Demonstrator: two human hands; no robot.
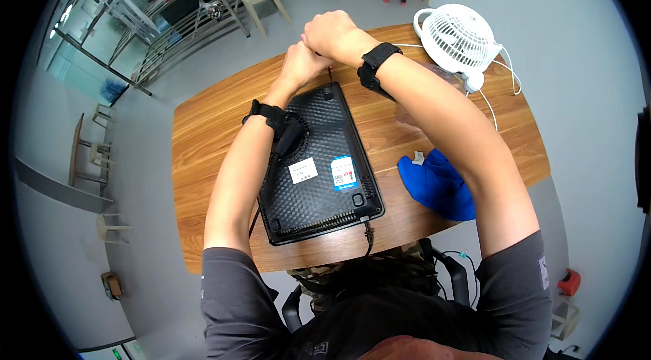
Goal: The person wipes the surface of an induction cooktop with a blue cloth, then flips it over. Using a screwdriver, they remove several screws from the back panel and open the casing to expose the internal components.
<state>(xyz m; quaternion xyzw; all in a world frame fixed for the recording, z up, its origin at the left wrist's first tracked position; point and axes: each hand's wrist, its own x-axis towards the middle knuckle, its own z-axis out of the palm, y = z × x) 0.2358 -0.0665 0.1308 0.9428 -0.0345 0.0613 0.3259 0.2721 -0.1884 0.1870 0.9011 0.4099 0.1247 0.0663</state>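
Note:
A black flat appliance (324,163) lies upside down on the wooden table (203,149), its ribbed underside and two stickers facing up. My right hand (330,32) is closed on the handle of a thin screwdriver (330,76) whose shaft points down at the appliance's far corner. My left hand (302,61) is closed around the same tool just below the right hand. Both wrists wear black straps. The tool's handle is hidden inside my hands.
A white desk fan (459,39) stands at the table's far right with its cable trailing. A blue cloth (439,183) lies at the near right edge. Stools, a rack and chairs stand on the grey floor around.

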